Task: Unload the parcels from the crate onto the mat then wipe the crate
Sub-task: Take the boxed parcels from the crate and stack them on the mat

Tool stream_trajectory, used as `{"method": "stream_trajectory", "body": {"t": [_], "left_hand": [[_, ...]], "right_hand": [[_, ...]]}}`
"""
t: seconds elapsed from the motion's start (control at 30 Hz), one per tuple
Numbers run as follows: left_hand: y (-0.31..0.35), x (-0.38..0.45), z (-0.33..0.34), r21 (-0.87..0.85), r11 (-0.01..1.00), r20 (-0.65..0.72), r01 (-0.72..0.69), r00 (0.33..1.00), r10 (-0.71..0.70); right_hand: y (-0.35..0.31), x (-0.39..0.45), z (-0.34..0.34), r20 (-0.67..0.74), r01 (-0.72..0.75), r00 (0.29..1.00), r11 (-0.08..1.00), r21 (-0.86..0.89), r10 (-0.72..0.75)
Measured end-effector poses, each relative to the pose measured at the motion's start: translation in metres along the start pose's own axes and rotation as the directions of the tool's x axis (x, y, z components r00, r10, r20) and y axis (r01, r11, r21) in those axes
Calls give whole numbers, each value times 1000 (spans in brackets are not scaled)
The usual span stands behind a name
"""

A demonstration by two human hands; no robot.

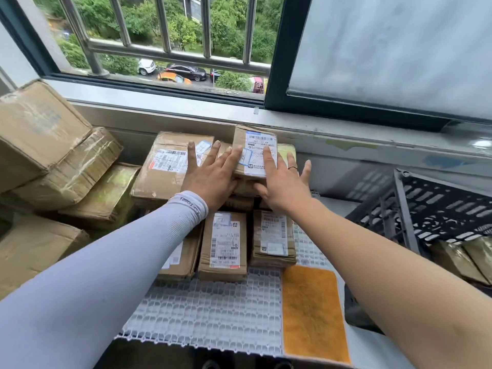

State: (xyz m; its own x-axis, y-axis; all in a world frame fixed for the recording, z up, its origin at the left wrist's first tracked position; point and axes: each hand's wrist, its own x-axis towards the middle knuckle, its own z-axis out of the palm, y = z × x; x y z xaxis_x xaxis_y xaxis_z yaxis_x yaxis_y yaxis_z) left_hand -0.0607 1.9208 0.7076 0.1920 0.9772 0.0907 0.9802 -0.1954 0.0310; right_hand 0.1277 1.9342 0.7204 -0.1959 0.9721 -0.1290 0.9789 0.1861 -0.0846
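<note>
Several brown cardboard parcels lie on the white grid mat (213, 310) under the window. A small labelled parcel (257, 145) sits on top of the stack at the back. My left hand (210, 174) lies with straight, spread fingers at that parcel's left edge, fingertips on its label. My right hand (282, 179) rests flat on its right side, fingers straight. Two more labelled parcels (225, 243) (274, 235) lie side by side in front. The dark plastic crate (426, 209) stands at the right, with parcels (463, 259) still visible inside it.
An orange cloth (314, 312) lies on the mat's right edge. Larger cardboard boxes (48, 145) are piled at the left against the wall. The window sill (346, 129) and barred open window run behind the stack.
</note>
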Motion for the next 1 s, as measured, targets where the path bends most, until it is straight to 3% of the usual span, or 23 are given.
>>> {"method": "stream_trajectory", "body": {"t": [0.4,0.63,0.83,1.0], "left_hand": [[-23,44,12,31,999,24,18,1000,-19],[-29,49,14,60,998,76,-13,997,8],[-21,57,14,-18,1000,107,-6,994,8],[-5,50,-1,-9,1000,35,17,999,-17]], "right_hand": [[-9,52,-7,-4,16,1000,999,42,-15],[-13,56,1,56,-38,998,999,-1,38],[-11,54,3,83,-122,989,993,-3,122],[-4,32,-8,23,-120,992,992,-26,121]]}}
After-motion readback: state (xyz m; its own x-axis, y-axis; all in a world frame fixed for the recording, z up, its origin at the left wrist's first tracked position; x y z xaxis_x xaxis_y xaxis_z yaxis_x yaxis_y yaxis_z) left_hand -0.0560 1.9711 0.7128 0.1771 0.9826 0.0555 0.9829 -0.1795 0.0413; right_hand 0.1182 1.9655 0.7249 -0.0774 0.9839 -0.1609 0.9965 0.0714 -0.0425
